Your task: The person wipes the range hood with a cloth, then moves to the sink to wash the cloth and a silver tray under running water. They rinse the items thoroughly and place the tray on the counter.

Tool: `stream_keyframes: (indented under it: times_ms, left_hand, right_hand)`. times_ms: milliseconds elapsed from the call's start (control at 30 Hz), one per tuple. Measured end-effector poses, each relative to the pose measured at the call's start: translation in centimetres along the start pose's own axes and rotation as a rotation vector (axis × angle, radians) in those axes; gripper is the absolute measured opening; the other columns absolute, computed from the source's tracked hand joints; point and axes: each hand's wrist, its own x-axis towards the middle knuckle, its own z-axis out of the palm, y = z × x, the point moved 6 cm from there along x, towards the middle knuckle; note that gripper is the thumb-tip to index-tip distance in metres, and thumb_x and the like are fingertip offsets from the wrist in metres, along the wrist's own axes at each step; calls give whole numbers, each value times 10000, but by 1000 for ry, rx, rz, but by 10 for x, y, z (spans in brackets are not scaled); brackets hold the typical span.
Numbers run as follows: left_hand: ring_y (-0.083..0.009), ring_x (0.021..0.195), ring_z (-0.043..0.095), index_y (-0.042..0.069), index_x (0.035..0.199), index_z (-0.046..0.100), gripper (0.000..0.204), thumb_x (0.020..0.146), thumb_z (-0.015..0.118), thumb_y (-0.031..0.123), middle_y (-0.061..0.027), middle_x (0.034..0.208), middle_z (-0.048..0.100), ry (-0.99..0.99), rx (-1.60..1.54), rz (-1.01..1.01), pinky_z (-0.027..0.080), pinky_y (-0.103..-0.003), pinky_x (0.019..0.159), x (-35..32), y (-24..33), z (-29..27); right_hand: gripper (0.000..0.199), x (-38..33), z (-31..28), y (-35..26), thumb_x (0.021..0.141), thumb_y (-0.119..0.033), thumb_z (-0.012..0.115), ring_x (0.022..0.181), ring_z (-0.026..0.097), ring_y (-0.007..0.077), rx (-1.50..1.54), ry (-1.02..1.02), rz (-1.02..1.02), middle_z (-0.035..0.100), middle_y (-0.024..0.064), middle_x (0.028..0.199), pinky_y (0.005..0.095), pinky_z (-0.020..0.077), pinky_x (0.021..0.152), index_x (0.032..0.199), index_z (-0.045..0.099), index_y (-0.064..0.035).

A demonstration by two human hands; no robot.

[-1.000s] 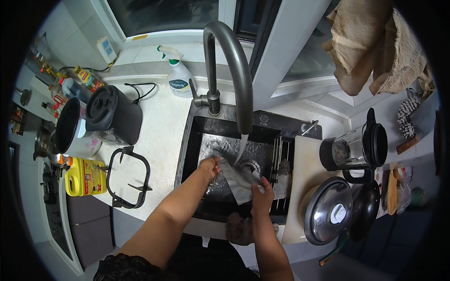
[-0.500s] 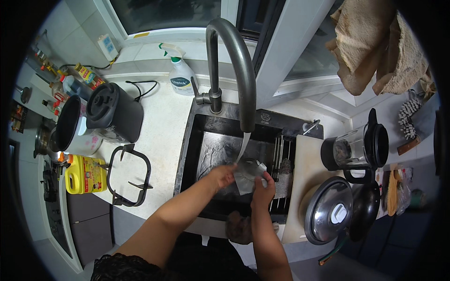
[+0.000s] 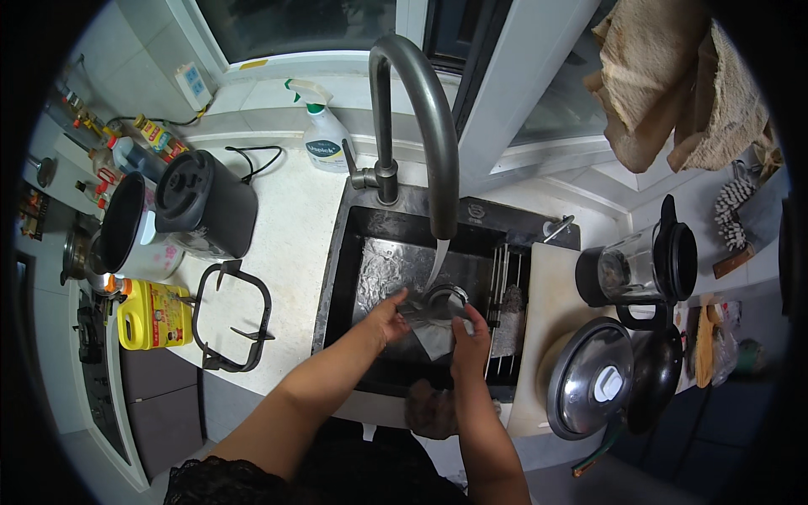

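Under the running water, inside the dark sink [image 3: 330,324], my two hands hold a round, shiny metal-looking piece [image 3: 446,293] with a pale grey sheet, like a thin cloth [image 3: 433,339], against it. I cannot make out the piece's exact kind. My left hand [image 3: 387,320] grips its left side, thumb and fingertips at the edge. At the other side my right hand [image 3: 470,341] pinches the rim and the sheet together. The stream falls from the tall grey faucet [image 3: 443,168] onto the piece's left part.
A wire rack [image 3: 502,290] with a grey scrubbing cloth lies along the sink's right side. On the left counter are a black stove grate [image 3: 268,307], a yellow jug [image 3: 156,313] and a black container [image 3: 206,202]. A blender jug [image 3: 631,265] and a lidded pan [image 3: 589,379] stand right.
The round piece has turned so its ring-shaped rim shows more. My left hand has shifted slightly left, out of the stream; my right hand has moved a little left.
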Motion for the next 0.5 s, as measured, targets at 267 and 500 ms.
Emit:
stream_keyframes:
  times_ms: [267, 500]
  left_hand:
    - [-327, 1124, 559, 29, 1199, 517, 290, 977, 457, 204, -168, 1183, 586, -197, 91, -6, 401, -532, 998, -6, 18, 21]
    - [-288, 989, 634, 52, 1178, 506, 233, 977, 450, 155, -124, 1083, 630, -159, 362, 135, 518, -477, 873, -40, 39, 24]
  right_hand:
    - [453, -15, -9, 29, 890, -56, 585, 961, 593, 184, -45, -230, 382, 571, 61, 1167, 353, 512, 811, 1324, 460, -92]
    - [709, -28, -12, 35, 850, -273, 671, 787, 627, 183, -622, -434, 651, 610, 91, 1042, 363, 533, 660, 1449, 299, -203]
